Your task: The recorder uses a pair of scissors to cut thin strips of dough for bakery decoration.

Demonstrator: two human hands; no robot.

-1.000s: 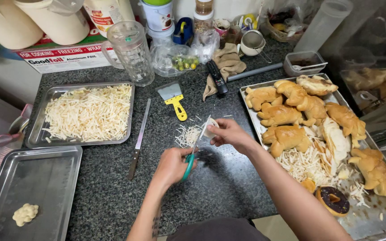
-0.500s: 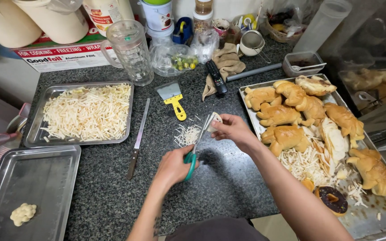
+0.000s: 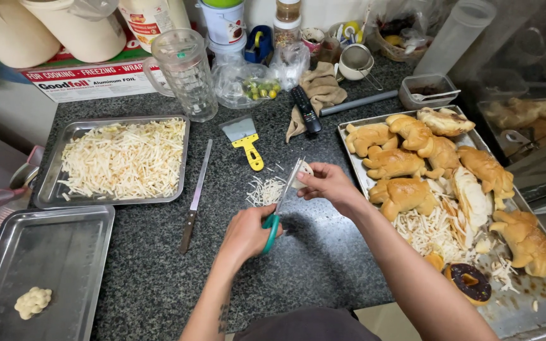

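Even overhead light falling bright; soft shadows pooling under hands on speckled dark stone counter; wide-angle bending edges; right corner blurring, dimming.

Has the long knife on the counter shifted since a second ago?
No. The knife lies at the same slant between the tray of shreds and the yellow-handled scraper, untouched by either hand.

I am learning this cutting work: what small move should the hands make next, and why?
Probably close the scissors for another snip. The left hand grips the green handles, the blades meet the small pale piece pinched in the right hand, and the strips already cut lie on the counter just below, so a new strip would fall there.
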